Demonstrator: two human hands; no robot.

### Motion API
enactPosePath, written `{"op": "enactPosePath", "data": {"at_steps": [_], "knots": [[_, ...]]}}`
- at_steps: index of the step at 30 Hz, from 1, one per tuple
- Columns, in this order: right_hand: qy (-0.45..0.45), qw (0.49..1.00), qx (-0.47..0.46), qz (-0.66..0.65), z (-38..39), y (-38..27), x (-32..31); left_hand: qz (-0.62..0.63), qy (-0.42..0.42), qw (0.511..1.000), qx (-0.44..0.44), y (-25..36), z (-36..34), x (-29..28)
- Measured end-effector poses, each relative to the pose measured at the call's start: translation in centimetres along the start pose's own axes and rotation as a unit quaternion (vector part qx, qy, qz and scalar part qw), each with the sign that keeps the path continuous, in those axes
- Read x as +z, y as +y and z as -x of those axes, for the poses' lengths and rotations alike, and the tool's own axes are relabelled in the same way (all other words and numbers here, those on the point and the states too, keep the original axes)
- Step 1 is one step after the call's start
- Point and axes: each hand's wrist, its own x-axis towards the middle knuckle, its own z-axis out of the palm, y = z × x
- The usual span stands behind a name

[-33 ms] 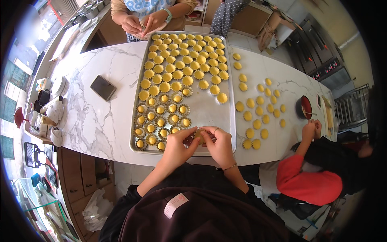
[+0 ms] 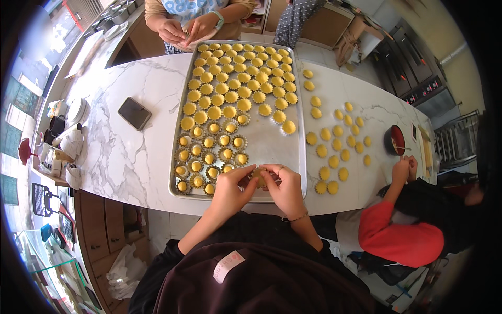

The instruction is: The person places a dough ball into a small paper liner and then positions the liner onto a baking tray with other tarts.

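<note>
Over the near edge of the large metal tray (image 2: 282, 152), my left hand (image 2: 234, 184) and my right hand (image 2: 286, 188) come together. Both pinch a small tart mould with yellow dough (image 2: 258, 177) between thumbs and fingertips, which cover most of it. Just left of my hands, several small fluted tart moulds (image 2: 196, 181) stand on the tray with round yellow dough balls in them. Farther up the tray are rows of fluted moulds lined with pressed yellow dough (image 2: 230, 98).
Flat yellow dough rounds (image 2: 336, 131) lie on the marble table (image 2: 112, 172) right of the tray. A phone (image 2: 134, 113) lies to the left. Across the table a co-worker's hands (image 2: 188, 29) work on something small. Another person in a red sleeve (image 2: 400, 235) sits at right by a dark bowl (image 2: 394, 139).
</note>
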Motion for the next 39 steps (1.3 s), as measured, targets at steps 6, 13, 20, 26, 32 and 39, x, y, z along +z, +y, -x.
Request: {"op": "enactPosePath", "data": {"at_steps": [6,13,20,26,32,39], "knots": [[-0.020,1.000,0.007,-0.004,-0.1,-0.4,-0.1,-0.015,0.002,1.000,0.022,0.2,-0.1,-0.1],[-0.037,0.999,0.002,0.006,0.1,-0.5,-0.1,0.010,0.017,1.000,-0.011,0.3,-0.3,0.2],[-0.098,0.993,-0.034,0.048,0.1,-1.6,-0.8,-0.005,0.006,1.000,-0.026,-0.4,-0.5,-0.1],[-0.084,0.995,0.040,-0.035,0.0,-0.7,-0.4,-0.065,0.031,0.997,0.008,-0.9,-0.4,0.2],[-0.080,0.996,0.033,-0.019,-0.1,-0.5,-0.3,-0.034,0.051,0.998,0.024,-0.6,-0.3,0.1],[-0.053,0.996,-0.016,0.068,-0.4,-0.6,-0.2,-0.074,-0.015,0.997,0.030,-0.9,-0.3,-0.4]]}}
